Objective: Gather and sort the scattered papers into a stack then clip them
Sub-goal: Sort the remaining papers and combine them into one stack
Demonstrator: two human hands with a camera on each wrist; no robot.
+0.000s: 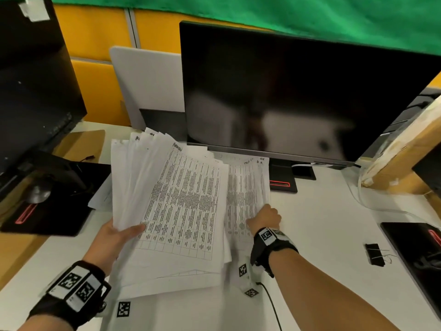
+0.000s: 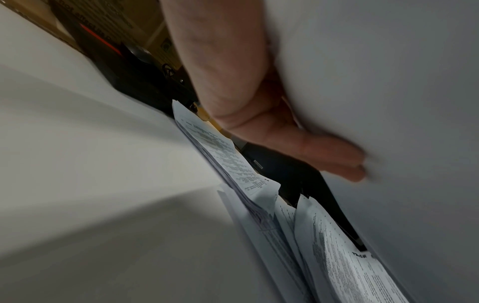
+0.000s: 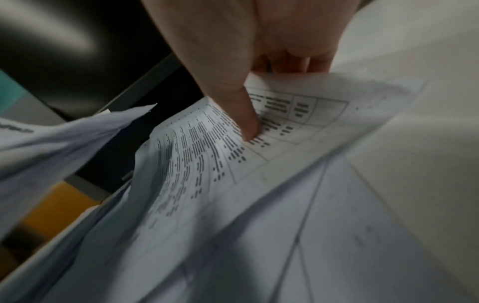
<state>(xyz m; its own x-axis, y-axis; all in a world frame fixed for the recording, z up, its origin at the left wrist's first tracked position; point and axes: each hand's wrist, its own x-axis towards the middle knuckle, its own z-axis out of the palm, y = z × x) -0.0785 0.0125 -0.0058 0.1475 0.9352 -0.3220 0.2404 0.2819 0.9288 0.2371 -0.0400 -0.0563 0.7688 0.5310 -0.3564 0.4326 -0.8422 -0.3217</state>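
At frame centre my left hand (image 1: 112,237) grips the fanned paper sheaf (image 1: 171,199) while my right hand (image 1: 265,217) pinches a loose printed sheet (image 1: 245,187); uneven edges may slip apart before the binder clip (image 1: 374,254), lower right.

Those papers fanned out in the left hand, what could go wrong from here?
1. The fanned bundle is uneven, gripped only at its lower edge by the left hand; loose sheets might slide out.
2. The right hand pinches another sheet by one corner; a quick pull might crease or tear it.
3. The binder clip lies apart on the desk with both hands busy, so clipping means letting something go first.
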